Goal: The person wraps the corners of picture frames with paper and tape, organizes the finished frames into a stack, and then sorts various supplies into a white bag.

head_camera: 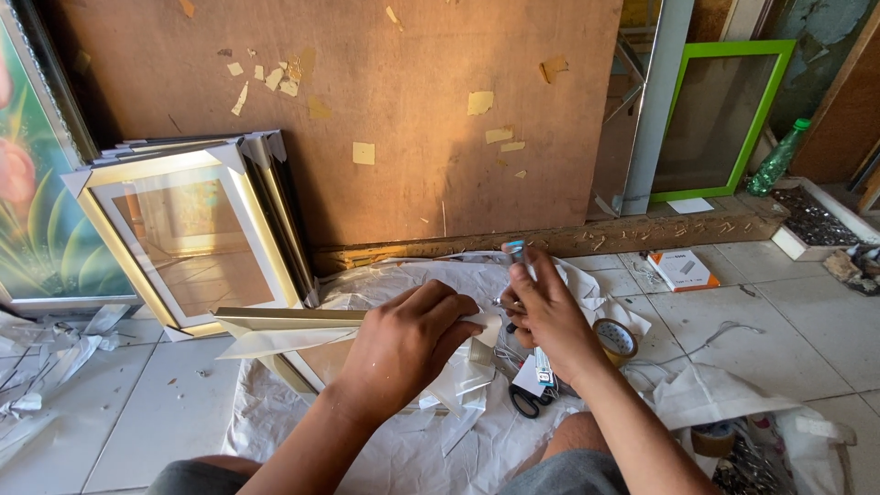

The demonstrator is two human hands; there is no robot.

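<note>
The left hand [408, 344] has its grip wrapped tight on the corner of a gold picture frame [275, 320] lying over the white paper sheet [367, 440] on the floor, and just beside it the right hand [548, 316] pinches a thin blue-tipped tool [515, 252], with scissors [525, 400] and a tape roll [615, 339] near.

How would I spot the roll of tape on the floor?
Start at the big brown board leaning on the wall, then drop to the crumpled white sheet on the tiles. Just beside the right hand lies the tape roll: the only brown ring there, unlike the black-handled scissors.
</note>
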